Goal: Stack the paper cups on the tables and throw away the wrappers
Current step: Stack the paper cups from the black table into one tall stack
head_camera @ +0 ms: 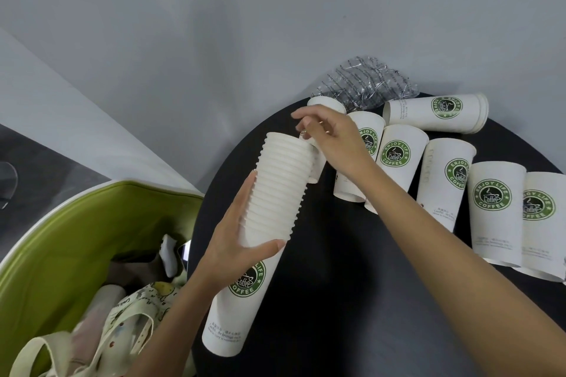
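Note:
My left hand (242, 236) grips a tall stack of nested white paper cups (275, 193) with a green coffee logo, held tilted above the round black table (337, 300). My right hand (330, 135) hovers just past the stack's top rim with fingers loosely curled, in front of a single cup (318, 162) whose grip I cannot make out. Several loose cups (398, 156) stand in a row on the table's far side, and one short stack (438, 113) lies on its side. A crumpled clear plastic wrapper (367, 82) lies at the table's far edge.
A green chair (61, 239) stands left of the table, holding a printed tote bag (128, 315) and other soft items. A grey wall and floor lie behind. More cups (496, 211) stand at the table's right edge.

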Motion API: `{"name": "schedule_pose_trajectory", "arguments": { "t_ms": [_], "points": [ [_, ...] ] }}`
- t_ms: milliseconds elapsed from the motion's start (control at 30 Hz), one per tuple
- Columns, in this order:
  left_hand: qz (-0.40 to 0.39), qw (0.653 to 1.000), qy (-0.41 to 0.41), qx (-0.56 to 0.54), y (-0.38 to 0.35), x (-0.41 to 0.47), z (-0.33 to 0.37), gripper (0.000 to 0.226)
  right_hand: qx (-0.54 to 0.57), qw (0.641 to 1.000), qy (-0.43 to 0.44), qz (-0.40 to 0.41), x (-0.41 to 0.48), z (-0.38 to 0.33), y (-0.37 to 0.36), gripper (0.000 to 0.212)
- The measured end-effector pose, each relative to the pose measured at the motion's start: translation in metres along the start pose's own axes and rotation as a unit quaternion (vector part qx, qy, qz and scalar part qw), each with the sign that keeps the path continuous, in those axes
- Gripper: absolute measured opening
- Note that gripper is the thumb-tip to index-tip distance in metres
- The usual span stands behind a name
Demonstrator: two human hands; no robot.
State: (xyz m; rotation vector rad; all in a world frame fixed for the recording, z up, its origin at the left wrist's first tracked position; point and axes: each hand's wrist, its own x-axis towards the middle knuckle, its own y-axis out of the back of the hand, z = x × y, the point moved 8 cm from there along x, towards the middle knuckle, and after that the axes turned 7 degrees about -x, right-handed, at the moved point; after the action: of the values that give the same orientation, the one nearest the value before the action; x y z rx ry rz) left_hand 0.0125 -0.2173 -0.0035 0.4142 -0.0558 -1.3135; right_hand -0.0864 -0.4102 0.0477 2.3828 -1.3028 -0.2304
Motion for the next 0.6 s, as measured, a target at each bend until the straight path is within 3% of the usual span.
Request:
{"name": "schedule_pose_trajectory", "arguments": {
  "t_ms": [333,600],
  "points": [
    [-0.002,1.000,0.005,-0.022,0.005,0.017,-0.011,0.102,-0.111,0.992,-0.038,0.055,0.055,0.052,0.022,0.021],
    [-0.009,1.000,0.013,-0.024,0.005,0.029,-0.020,0.100,-0.230,0.972,0.006,0.034,0.088,0.066,0.026,0.022]
  ]
}}
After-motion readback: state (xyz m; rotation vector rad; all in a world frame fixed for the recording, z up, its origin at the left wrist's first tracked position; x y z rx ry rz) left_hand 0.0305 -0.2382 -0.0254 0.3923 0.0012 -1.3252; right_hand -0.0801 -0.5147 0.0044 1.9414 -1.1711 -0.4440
